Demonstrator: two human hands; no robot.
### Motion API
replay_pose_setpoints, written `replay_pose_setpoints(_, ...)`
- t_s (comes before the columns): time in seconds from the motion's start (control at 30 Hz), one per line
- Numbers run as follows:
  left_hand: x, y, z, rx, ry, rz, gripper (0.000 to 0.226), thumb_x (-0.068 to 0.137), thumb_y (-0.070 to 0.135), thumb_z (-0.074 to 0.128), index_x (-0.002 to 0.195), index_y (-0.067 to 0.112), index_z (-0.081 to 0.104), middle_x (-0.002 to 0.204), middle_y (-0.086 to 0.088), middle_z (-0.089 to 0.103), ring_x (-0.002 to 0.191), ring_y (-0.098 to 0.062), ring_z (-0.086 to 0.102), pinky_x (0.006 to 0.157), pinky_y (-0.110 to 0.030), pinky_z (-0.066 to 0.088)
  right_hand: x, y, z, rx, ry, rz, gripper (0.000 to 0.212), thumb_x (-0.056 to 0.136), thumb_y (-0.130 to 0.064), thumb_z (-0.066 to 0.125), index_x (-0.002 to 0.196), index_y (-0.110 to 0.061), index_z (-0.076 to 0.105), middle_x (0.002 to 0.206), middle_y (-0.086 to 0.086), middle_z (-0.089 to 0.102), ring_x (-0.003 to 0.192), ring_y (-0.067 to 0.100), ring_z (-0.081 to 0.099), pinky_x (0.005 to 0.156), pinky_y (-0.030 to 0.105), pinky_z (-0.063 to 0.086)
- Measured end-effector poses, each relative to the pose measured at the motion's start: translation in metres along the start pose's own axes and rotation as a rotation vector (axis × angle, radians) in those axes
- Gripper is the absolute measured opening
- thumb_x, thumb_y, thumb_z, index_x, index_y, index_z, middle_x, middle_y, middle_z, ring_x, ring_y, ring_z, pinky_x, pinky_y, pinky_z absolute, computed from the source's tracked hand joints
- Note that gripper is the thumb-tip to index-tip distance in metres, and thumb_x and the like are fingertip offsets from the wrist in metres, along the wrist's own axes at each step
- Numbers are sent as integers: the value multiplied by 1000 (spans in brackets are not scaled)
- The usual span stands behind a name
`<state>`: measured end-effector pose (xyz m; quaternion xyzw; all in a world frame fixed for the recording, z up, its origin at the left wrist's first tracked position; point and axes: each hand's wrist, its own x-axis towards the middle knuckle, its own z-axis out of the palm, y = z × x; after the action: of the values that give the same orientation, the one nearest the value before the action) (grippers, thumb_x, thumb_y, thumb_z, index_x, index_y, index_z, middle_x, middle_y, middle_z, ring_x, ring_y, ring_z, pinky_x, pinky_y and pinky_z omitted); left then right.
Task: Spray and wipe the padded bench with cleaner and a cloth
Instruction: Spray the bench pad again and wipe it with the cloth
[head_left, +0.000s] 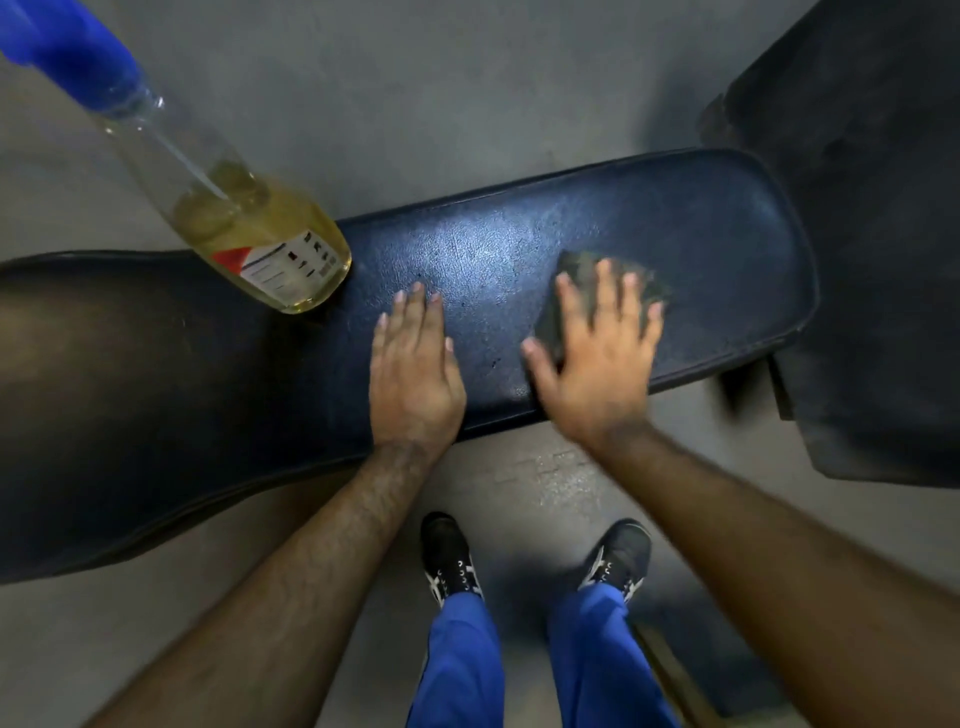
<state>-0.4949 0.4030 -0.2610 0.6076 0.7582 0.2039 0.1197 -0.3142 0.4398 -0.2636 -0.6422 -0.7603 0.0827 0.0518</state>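
1. Nearest the camera, two bare forearms reach up from the 6 o'clock edge of the view; below them stand blue trouser legs (530, 660) and black lace-up shoes with white side stripes (449, 558) on a grey floor (415, 93).
2. Left hand (415, 358): released, palm flat on the dark blue padded vinyl tabletop (493, 249), fingers together and pointing to 12 o'clock. It grasps nothing.
3. Right hand (597, 348): fingers spread, pressed flat on a dark grey-green folded cloth (582, 270), not clenched. The cloth lies on the tabletop at 3 o'clock from the left hand, showing beyond the fingertips and beside the thumb. Hand and cloth are blurred.
4. Tabletop surface shows a pale sheen at 12 o'clock from the left hand, and small dark specks between the two hands.
5. Clear glass spray bottle with a blue trigger head, a white and red label and yellow liquid (260, 228) stands on the tabletop at 10 o'clock from the left hand, apart from it. It is about one third full.
6. Black textured padded mass (857, 156) sits at 2 o'clock, just beyond the tabletop's right end.
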Motion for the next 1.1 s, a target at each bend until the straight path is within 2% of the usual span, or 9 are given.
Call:
replay_pose_setpoints(0.13, 3, -1, -14, -106, -8, -30, 46, 91, 8, 44, 135, 1, 52, 146, -15, 47, 141, -27, 37, 120, -37, 18, -20, 7, -6, -23, -161, -598, 65, 96, -59, 40, 153, -28, 35, 164, 11, 23, 151, 34, 20, 118, 59, 17)
replay_pose_setpoints(0.2, 3, -9, -17, 4, -19, 2, 49, 93, 14, 44, 139, 0, 47, 148, -16, 44, 142, -29, 35, 120, -40, 19, 18, 19, -8, -45, -115, -482, 62, 97, -58, 33, 152, -29, 36, 163, 9, 25, 150, 33, 22, 119, 58, 19)
replay_pose_setpoints(0.3, 0, -20, -10, 155, -39, 35, 54, 96, 24, 38, 144, -1, 40, 153, -17, 36, 144, -30, 29, 121, -43, 18, 47, -18, -3, 81, -50, 66, 56, 98, -49, 29, 151, -31, 38, 164, 8, 24, 151, 33, 19, 121, 59, 10)
replay_pose_setpoints(0.47, -2, -18, -6, 199, -14, 17, 56, 96, 26, 36, 145, -2, 38, 155, -18, 33, 145, -30, 28, 121, -43, 16, 37, -13, -9, 18, -205, -611, 53, 99, -43, 34, 150, -32, 39, 163, 6, 28, 150, 30, 24, 120, 55, 17)
replay_pose_setpoints(0.6, -1, -22, -3, 232, 9, 28, 55, 96, 24, 37, 144, -3, 39, 154, -18, 34, 145, -30, 28, 121, -42, 15, 109, -33, -8, 18, -170, -27, 60, 95, -51, 31, 152, -33, 33, 165, 8, 19, 153, 32, 13, 121, 59, 8)
replay_pose_setpoints(0.77, -2, -21, -4, 194, 11, 31, 53, 96, 23, 41, 143, -2, 41, 154, -18, 35, 145, -28, 28, 121, -44, 18, 115, -67, -5, 101, -350, -641, 54, 94, -43, 38, 148, -39, 41, 163, 1, 27, 151, 25, 19, 120, 51, 8)
replay_pose_setpoints(0.9, 0, -22, -4, 182, 22, 18, 53, 94, 22, 44, 141, -2, 44, 152, -17, 38, 144, -28, 32, 120, -44, 20, 148, -72, 0, 18, -214, -193, 52, 96, -44, 33, 147, -35, 42, 160, 7, 33, 150, 30, 23, 120, 54, 10)
replay_pose_setpoints(1.03, 1, -21, -5, 148, 42, 19, 52, 95, 20, 45, 141, -2, 44, 151, -17, 39, 144, -27, 32, 121, -43, 19, 84, -67, -2, 63, -233, -622, 55, 95, -43, 33, 149, -32, 42, 162, 7, 30, 149, 31, 26, 119, 56, 15)
replay_pose_setpoints(1.1, -1, -23, -6, 123, 54, 11, 50, 94, 18, 46, 140, -2, 46, 149, -17, 42, 142, -28, 34, 121, -42, 19, 88, -34, -5, 27, -229, -653, 55, 96, -44, 34, 150, -34, 39, 163, 4, 28, 150, 29, 24, 120, 53, 15)
